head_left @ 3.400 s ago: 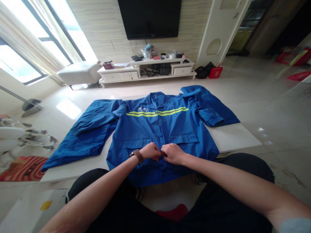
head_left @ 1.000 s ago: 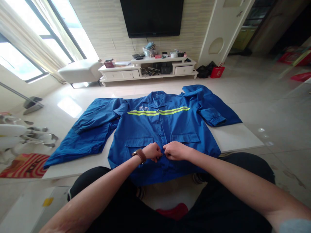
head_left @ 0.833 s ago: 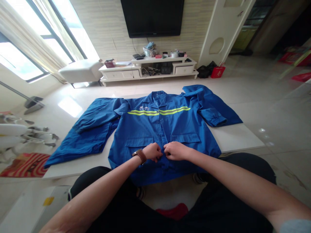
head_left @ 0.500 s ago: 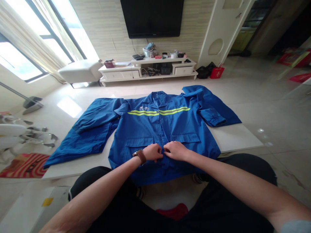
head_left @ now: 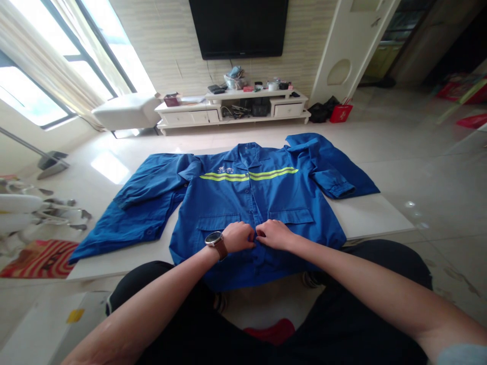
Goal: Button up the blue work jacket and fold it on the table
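Observation:
A blue work jacket with a yellow-green reflective band lies face up on a white table, sleeves spread to both sides. Its hem hangs over the near edge toward my lap. My left hand, a watch on its wrist, and my right hand meet at the jacket's button placket, low down between the two chest pockets. Both hands have curled fingers pinching the front edges of the fabric. What sits between the fingertips is hidden.
The left sleeve drapes off the table's left side. Beyond the table are a white TV stand with clutter, a wall TV, and a red bag. A red patterned mat lies on the floor at left.
Both hands have stayed at the placket, shifting only slightly upward. My left wrist has turned so the watch face shows. The jacket lies as before.

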`<state>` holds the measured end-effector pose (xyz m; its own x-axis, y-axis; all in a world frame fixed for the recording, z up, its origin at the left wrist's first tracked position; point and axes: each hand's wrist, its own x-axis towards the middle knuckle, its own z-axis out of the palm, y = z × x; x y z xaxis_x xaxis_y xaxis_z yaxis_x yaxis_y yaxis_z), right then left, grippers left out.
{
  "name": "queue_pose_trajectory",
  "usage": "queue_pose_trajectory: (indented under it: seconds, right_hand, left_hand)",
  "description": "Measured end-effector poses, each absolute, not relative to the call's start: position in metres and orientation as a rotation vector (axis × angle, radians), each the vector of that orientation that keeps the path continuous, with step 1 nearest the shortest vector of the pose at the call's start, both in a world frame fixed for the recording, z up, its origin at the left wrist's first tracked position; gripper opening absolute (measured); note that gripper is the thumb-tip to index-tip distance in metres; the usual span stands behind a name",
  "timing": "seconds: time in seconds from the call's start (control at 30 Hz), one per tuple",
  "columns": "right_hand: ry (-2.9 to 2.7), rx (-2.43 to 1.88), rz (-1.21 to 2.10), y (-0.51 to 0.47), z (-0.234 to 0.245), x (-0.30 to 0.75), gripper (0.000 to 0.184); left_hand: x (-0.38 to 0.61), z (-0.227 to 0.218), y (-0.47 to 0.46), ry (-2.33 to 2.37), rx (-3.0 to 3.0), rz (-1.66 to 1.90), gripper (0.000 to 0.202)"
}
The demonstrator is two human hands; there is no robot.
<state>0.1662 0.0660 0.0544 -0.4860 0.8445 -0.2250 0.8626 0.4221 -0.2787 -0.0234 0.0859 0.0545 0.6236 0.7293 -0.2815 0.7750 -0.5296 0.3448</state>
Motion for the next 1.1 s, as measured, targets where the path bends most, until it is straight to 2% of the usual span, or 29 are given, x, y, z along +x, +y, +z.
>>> queue_pose_trajectory:
  seconds: [0.17,0.37,0.97,1.1]
  right_hand:
    - [2.625,1.505,-0.582,0.068,0.056,0.168,0.022]
    - [2.701,1.339,-0.637,0.074,0.057,0.173,0.016]
    - [2.884,1.18,-0.775,0.079,0.047,0.181,0.017]
    - [2.892,1.156,-0.795,0.081,0.045,0.182,0.018]
  left_hand:
    - [-0.022,0.06,0.084,1.039,2.549,-0.151,0.01]
    - [-0.023,0.055,0.086,1.023,2.519,-0.126,0.012]
    - [-0.021,0.04,0.087,1.272,2.213,-0.002,0.011]
    - [-0.019,0.042,0.085,1.34,2.188,0.037,0.016]
